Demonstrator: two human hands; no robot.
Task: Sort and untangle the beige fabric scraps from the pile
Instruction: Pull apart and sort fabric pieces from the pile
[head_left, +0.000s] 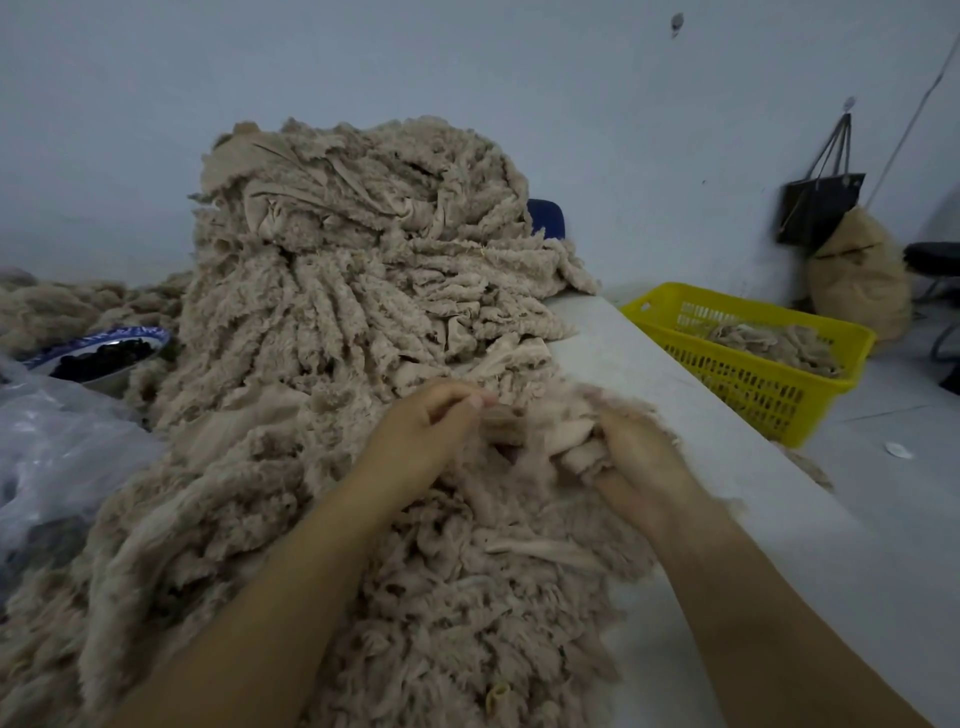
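Plastic film (62, 447) and a blue-patterned bowl (104, 353) of dark pieces sit at our far left. Beside them the pile of beige fabric scraps (332, 322) rises against the wall and spills down the white table (649, 374) toward us. To free a piece cleanly, we judge it best to steady the clump with one hand and draw the strip out slowly along its length with the other, easing rather than yanking so the fluffy edges do not snag tighter. Our left hand (426, 431) pinches the end of a strip (501, 423) between thumb and curled fingers. Our right hand (639, 457) grips a bunch of smooth scraps (576, 447), fingers closed round it. Further right, the yellow basket (748, 358) holds some beige scraps.
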